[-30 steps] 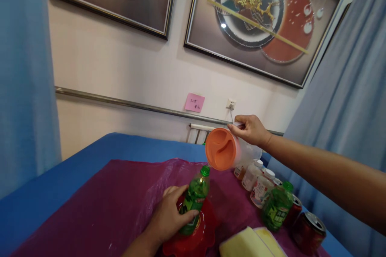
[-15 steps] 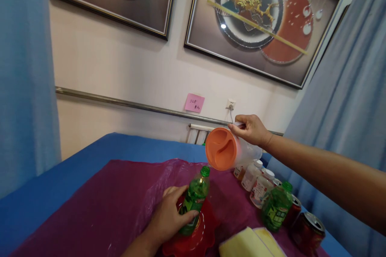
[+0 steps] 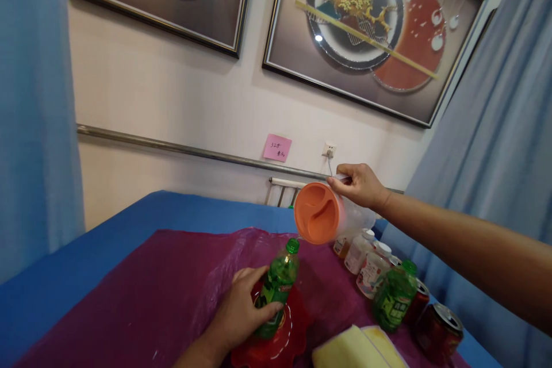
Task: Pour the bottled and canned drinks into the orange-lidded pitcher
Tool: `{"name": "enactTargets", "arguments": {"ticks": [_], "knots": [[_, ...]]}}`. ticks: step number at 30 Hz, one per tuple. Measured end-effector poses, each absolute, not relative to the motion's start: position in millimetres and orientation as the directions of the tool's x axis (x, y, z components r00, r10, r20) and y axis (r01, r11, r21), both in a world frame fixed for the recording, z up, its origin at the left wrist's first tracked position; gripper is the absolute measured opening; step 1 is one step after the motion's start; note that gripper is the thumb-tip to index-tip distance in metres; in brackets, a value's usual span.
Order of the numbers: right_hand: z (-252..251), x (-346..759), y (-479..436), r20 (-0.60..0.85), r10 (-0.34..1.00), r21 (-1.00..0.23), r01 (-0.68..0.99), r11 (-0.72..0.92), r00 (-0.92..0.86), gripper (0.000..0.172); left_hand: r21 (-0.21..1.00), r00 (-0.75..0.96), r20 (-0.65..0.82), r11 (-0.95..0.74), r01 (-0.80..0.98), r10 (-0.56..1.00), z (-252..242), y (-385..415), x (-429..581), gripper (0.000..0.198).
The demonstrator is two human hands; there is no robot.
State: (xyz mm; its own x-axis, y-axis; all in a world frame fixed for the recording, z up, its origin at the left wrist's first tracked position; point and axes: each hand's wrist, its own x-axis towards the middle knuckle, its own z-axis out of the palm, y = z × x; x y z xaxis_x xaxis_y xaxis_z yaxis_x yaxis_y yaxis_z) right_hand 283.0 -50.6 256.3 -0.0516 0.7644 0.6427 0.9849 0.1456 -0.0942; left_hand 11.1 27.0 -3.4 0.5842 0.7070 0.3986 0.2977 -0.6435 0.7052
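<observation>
My left hand (image 3: pixel 241 310) is wrapped round a green plastic bottle (image 3: pixel 278 284) that stands upright in a red bowl (image 3: pixel 276 348) on the purple sheet (image 3: pixel 150 293). My right hand (image 3: pixel 360 184) grips the handle of a clear jug with an orange lid (image 3: pixel 317 213). The jug is tipped on its side, its lid edge just above the bottle's green neck.
Right of the bowl stand small white-capped bottles (image 3: pixel 366 253), another green bottle (image 3: pixel 392 296) and red cans (image 3: pixel 437 328). A yellow sponge (image 3: pixel 357 351) lies at the front. The table has a blue cover (image 3: pixel 129 218). Blue curtains (image 3: pixel 34 115) hang on both sides.
</observation>
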Motion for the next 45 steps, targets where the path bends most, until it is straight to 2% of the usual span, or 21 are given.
{"name": "enactTargets", "arguments": {"ticks": [45], "knots": [[258.4,280.9,-52.0,0.650,0.757,-0.103,0.980,0.171,-0.064,0.047,0.712,0.587,0.378,-0.631,0.310,0.716,2.7,22.2,10.3,0.059]]}}
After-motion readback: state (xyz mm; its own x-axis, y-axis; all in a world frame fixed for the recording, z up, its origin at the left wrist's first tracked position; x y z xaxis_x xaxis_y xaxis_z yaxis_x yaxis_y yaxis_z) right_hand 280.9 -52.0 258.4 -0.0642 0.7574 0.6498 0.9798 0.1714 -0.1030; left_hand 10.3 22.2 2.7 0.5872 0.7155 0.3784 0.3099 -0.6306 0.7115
